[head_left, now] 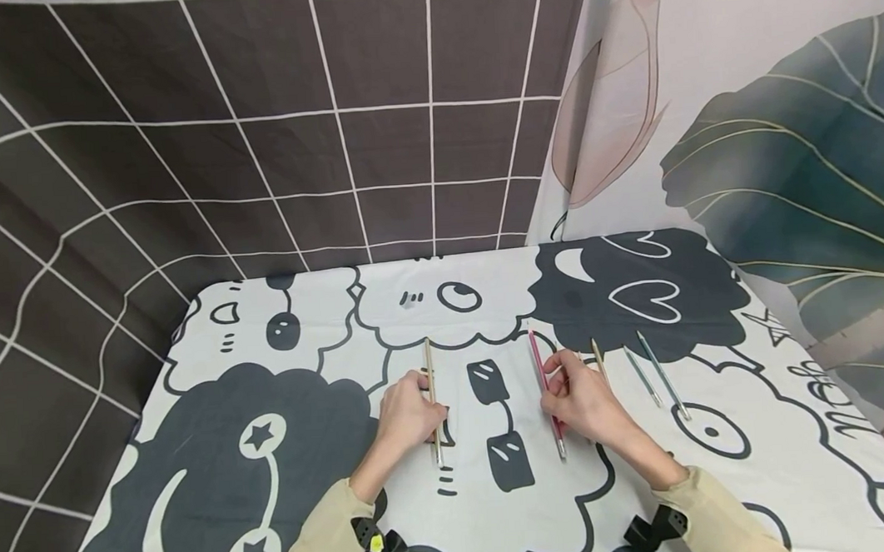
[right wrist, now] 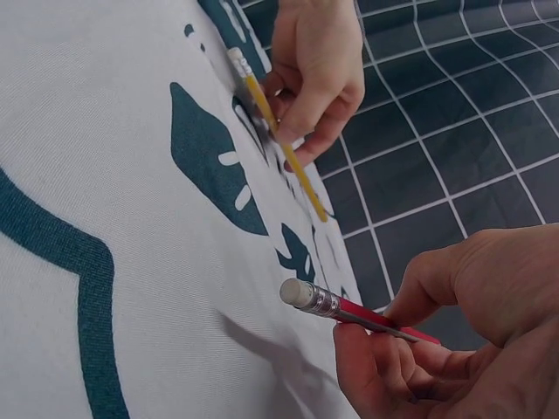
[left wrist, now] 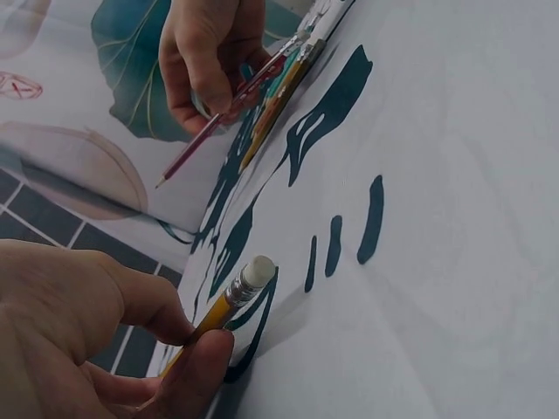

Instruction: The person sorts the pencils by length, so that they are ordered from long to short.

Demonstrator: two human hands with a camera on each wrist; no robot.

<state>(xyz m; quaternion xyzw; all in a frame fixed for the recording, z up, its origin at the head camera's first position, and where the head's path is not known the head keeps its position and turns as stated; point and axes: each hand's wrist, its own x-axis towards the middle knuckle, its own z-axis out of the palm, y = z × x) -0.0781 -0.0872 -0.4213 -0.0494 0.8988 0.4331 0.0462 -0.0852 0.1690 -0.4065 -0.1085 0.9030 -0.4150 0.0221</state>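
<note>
My left hand [head_left: 407, 413] pinches a yellow pencil [head_left: 429, 362] between thumb and fingers. In the left wrist view its white eraser end [left wrist: 258, 271] points toward me, just above the cloth. To the right, my right hand [head_left: 585, 398] holds a red pencil [head_left: 538, 359] the same way, its eraser [right wrist: 299, 292] also toward me. Both pencils stand roughly parallel, with a gap between them. Right of the right hand, a second yellow pencil [head_left: 600, 358] lies partly hidden by that hand. Two teal pencils, a shorter-looking one [head_left: 642, 375] and another [head_left: 663, 374], lie farther right.
A black-and-white cartoon-print cloth [head_left: 500, 523] covers the table. Behind it hangs a dark grid-patterned curtain [head_left: 383, 146]. A leaf-print curtain [head_left: 796, 166] hangs at the right. Black wrist cameras sit on both forearms.
</note>
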